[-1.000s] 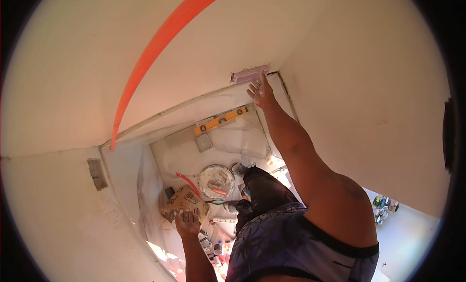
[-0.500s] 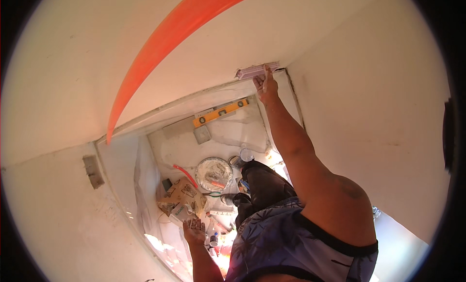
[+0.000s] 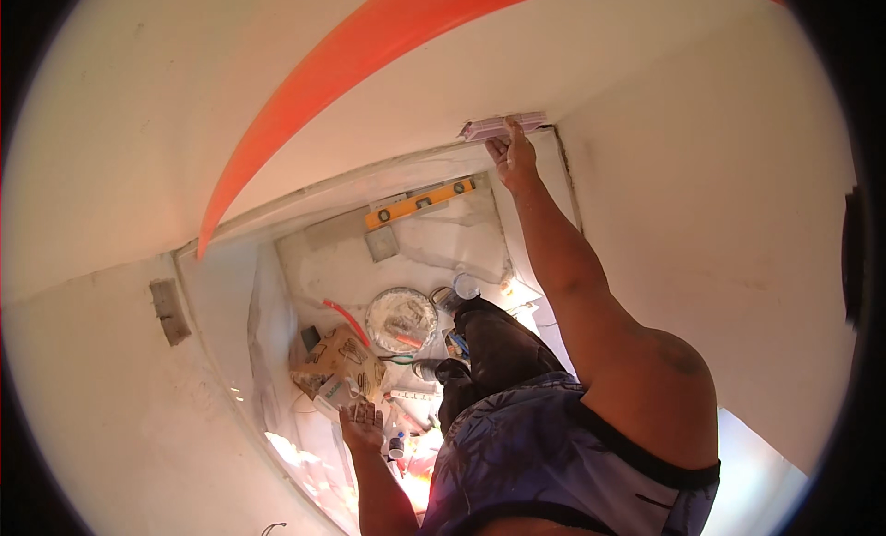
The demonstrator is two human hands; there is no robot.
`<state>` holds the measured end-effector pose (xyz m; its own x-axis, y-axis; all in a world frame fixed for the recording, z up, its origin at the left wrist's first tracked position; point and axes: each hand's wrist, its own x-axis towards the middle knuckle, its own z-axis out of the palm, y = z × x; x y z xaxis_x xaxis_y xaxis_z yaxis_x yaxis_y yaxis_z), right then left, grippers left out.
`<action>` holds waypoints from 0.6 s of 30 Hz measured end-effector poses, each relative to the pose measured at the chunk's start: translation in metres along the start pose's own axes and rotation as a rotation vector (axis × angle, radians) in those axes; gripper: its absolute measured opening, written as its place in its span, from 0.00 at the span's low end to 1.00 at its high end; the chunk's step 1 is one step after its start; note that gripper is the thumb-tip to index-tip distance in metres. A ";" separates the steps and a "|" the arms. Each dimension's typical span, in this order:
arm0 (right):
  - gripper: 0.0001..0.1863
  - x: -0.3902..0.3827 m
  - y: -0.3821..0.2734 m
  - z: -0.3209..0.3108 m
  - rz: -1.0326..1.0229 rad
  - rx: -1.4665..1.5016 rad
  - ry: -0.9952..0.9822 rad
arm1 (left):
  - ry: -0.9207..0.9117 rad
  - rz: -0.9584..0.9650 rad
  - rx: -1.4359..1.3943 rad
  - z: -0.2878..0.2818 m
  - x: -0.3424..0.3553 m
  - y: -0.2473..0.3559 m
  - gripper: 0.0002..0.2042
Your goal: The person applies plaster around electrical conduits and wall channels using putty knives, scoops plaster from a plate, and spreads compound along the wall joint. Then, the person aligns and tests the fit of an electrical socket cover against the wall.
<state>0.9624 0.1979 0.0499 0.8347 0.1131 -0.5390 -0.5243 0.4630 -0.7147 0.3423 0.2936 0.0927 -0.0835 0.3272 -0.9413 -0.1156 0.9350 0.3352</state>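
Observation:
My right hand (image 3: 515, 156) reaches far forward to the wall, arm stretched out. One finger lies up against a lilac rectangular piece (image 3: 478, 131) set in a slot in the wall, close to the corner. The other fingers are half bent and apart, just below its lower edge. I cannot make out whether the piece is a box or a strip. Low on the left, my left hand (image 3: 363, 427) hangs free with its fingers spread and nothing in it. Beneath that hand are a paper bag (image 3: 340, 359) and a small white box (image 3: 334, 395) on the floor.
A round tub of white powdery mix (image 3: 402, 320) stands below, with a yellow spirit level (image 3: 420, 204) and grey square plate (image 3: 381, 244) farther off. A red tube piece (image 3: 346, 321) lies nearby. An orange curved band (image 3: 305, 84) crosses the view's top. The left wall has a rectangular recess (image 3: 170, 312).
The view has shifted slightly. My right hand stays at the lilac piece, its fingers now more bent and closer together. My left hand remains low, fingers spread.

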 end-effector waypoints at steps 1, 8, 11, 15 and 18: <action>0.24 0.002 0.000 -0.001 0.019 -0.004 0.016 | -0.011 0.014 -0.013 0.000 0.000 0.000 0.28; 0.30 0.005 -0.001 0.000 0.036 -0.027 0.000 | 0.054 -0.011 -0.091 -0.020 -0.003 -0.002 0.28; 0.38 0.003 0.001 -0.006 0.015 -0.146 -0.034 | 0.052 0.015 -0.007 -0.025 0.005 -0.015 0.31; 0.44 -0.014 0.025 -0.052 0.253 -0.289 -0.093 | 0.110 0.115 0.373 -0.026 0.020 -0.040 0.34; 0.32 -0.045 0.067 -0.102 0.168 -1.070 -0.350 | 0.114 0.263 0.623 -0.032 0.023 -0.062 0.18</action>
<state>0.8721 0.1340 -0.0193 0.6535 0.4201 -0.6296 -0.3685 -0.5500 -0.7495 0.3155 0.2386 0.0510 -0.1379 0.5696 -0.8103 0.5111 0.7417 0.4343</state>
